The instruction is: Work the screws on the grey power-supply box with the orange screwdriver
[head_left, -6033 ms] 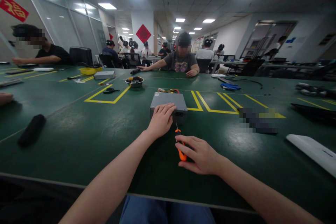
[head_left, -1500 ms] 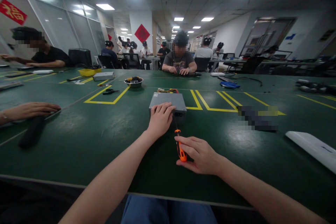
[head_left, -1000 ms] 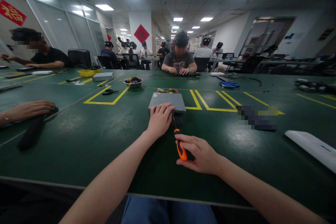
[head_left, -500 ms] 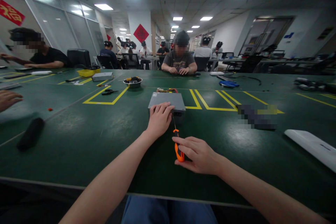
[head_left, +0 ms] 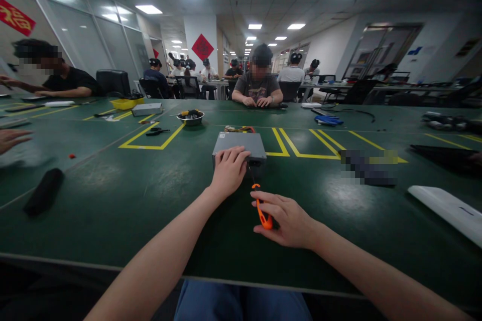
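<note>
1. Screwdriver and grey metal box were the things in hand, the box resting on the green bench straight ahead of the person, coloured wires bunched at its far side.
2. The left hand lay over the box's near top edge, fingers extended and fairly close together, bearing on the casing without wrapping round it.
3. The right hand had the orange-and-black handle in a loose curl, fingertips on one side and thumb on the other, the palm not closed tight.
4. The shaft slanted up to the near face, just beside the dark socket; whether the tip sat in a screw was too small to tell.
5. By my judgement, the step in hand was turning a fastener on that face while the left hand steadied the casing.
6. The next move seemed to call for a seated tip, a shaft in line and light twists from the fingertips.
</note>
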`<state>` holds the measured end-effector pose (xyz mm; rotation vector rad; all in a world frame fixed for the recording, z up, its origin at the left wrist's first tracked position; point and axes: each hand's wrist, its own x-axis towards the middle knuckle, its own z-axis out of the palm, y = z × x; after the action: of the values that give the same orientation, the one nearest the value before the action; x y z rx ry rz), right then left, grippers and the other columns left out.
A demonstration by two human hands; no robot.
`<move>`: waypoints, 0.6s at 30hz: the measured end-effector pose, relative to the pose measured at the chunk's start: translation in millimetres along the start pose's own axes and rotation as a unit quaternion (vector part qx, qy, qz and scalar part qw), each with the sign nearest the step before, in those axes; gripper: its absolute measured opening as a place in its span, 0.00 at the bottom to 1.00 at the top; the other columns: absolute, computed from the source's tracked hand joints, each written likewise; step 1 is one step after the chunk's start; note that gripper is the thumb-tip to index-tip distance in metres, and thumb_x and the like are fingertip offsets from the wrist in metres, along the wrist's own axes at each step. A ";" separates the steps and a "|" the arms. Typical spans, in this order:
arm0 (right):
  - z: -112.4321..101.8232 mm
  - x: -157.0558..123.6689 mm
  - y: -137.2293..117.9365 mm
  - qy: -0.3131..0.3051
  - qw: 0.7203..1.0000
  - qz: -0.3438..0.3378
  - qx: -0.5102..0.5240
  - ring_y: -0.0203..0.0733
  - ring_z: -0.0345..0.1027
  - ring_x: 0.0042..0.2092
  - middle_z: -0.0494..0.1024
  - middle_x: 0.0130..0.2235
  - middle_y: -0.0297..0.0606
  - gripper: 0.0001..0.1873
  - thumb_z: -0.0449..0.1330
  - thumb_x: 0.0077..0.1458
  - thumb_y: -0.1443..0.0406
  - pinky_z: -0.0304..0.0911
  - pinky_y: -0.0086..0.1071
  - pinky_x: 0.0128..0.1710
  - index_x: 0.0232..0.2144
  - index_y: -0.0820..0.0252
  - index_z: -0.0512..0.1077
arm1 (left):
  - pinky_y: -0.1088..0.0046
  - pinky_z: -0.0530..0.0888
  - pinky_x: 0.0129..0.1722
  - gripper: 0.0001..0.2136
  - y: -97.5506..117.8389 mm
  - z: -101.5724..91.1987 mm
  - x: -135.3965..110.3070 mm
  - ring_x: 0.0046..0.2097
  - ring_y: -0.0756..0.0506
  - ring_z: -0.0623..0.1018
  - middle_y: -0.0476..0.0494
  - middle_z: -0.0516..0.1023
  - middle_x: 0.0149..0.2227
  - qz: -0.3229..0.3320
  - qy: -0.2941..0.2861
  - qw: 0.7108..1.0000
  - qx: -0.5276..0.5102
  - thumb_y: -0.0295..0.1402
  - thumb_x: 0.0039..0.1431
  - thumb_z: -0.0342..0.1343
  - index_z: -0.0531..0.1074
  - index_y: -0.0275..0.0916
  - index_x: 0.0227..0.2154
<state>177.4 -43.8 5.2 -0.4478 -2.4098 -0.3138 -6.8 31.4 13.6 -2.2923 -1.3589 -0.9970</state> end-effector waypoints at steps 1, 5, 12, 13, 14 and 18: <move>-1.0 0.4 -0.5 -0.020 1.000 -0.004 -0.004 0.46 0.68 0.50 0.70 0.48 0.55 0.18 0.53 0.58 0.61 0.70 0.37 0.42 0.48 0.66 0.58 | 0.60 0.57 0.54 0.13 0.1 -0.2 0.0 0.56 0.44 0.65 0.47 0.68 0.54 0.000 -0.001 1.000 0.000 0.30 0.61 0.45 0.65 0.46 0.48; -2.8 2.2 -0.4 -0.047 0.997 -0.033 -0.054 0.45 0.68 0.49 0.71 0.49 0.54 0.17 0.52 0.58 0.67 0.69 0.36 0.42 0.50 0.66 0.61 | 0.60 0.57 0.53 0.13 0.3 -0.2 0.1 0.56 0.44 0.65 0.47 0.68 0.54 -0.001 0.000 1.000 0.001 0.30 0.61 0.45 0.65 0.46 0.48; 3.1 0.2 6.5 0.052 0.998 0.009 -0.044 0.44 0.72 0.44 0.74 0.44 0.53 0.15 0.57 0.56 0.61 0.72 0.34 0.38 0.43 0.64 0.61 | 0.59 0.57 0.54 0.14 0.5 0.5 0.4 0.55 0.43 0.65 0.45 0.69 0.53 -0.004 0.001 1.000 -0.005 0.30 0.60 0.45 0.66 0.46 0.48; 2.8 0.3 6.8 0.054 0.997 0.014 -0.044 0.44 0.72 0.44 0.74 0.44 0.52 0.14 0.56 0.57 0.62 0.72 0.34 0.37 0.43 0.64 0.61 | 0.59 0.57 0.54 0.14 0.6 0.3 0.5 0.55 0.43 0.65 0.45 0.69 0.53 -0.004 0.002 1.000 -0.006 0.30 0.60 0.45 0.66 0.46 0.48; 2.1 0.6 6.9 0.054 0.997 0.014 -0.047 0.44 0.72 0.44 0.75 0.43 0.51 0.13 0.56 0.57 0.62 0.72 0.34 0.37 0.42 0.63 0.61 | 0.59 0.57 0.54 0.14 0.7 0.1 0.5 0.55 0.43 0.65 0.45 0.69 0.53 -0.003 0.002 1.000 -0.006 0.30 0.60 0.45 0.66 0.46 0.48; -5.4 0.8 6.6 0.051 0.996 -0.007 -0.066 0.40 0.73 0.41 0.75 0.42 0.48 0.09 0.55 0.56 0.68 0.71 0.32 0.36 0.41 0.62 0.62 | 0.60 0.57 0.54 0.13 0.9 -0.5 0.4 0.56 0.44 0.65 0.46 0.68 0.54 -0.005 -0.001 1.000 -0.003 0.30 0.60 0.45 0.65 0.46 0.47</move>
<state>182.5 -39.4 10.5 -0.4624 -2.3011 -0.4921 -6.2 31.0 14.3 -2.2934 -1.3704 -1.0032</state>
